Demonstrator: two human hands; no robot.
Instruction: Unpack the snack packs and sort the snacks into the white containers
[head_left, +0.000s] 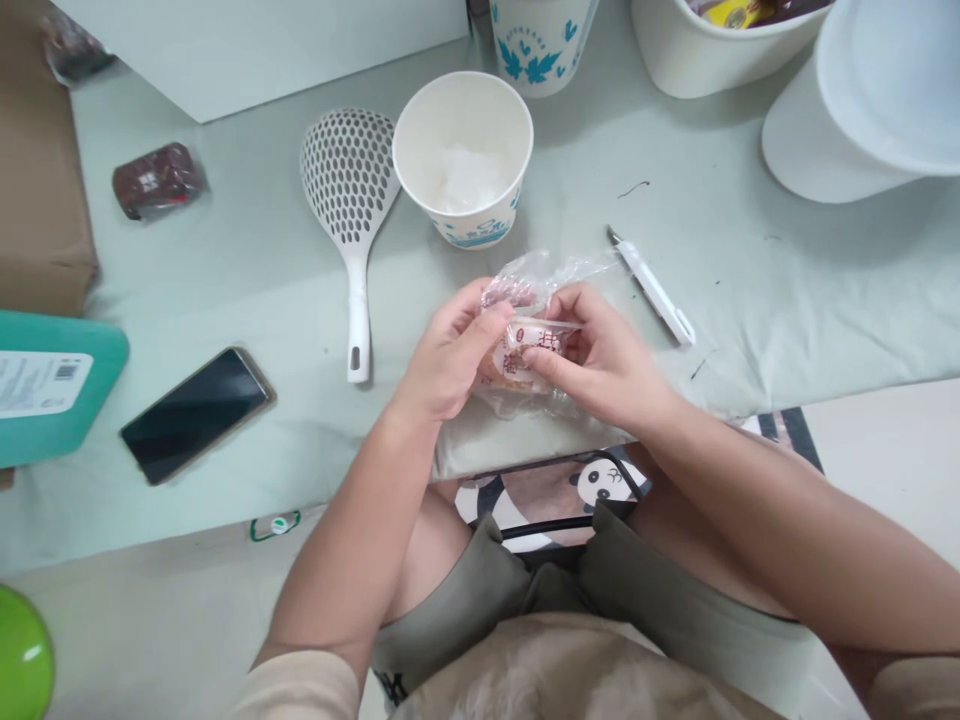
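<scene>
A clear plastic package [517, 365] with red printing is held between both hands near the table's front edge. My left hand [457, 350] grips its left side, the thumb pressed on the top. On the right side, my right hand [600, 355] has its thumb on the printed front and its fingers curled behind. Crinkled clear plastic rises above the hands. Just beyond them stands a white paper cup [463, 150] with blue print and something white inside. A white slotted ladle [352, 200] lies to the left of the cup.
At left are a phone [199, 412], a wrapped brown item [157, 182] and a green container [60, 385]. A white cutter [654, 290] lies right of the hands. Farther back are another paper cup [540, 45], a white bin [697, 55] and a white lidded container [817, 120].
</scene>
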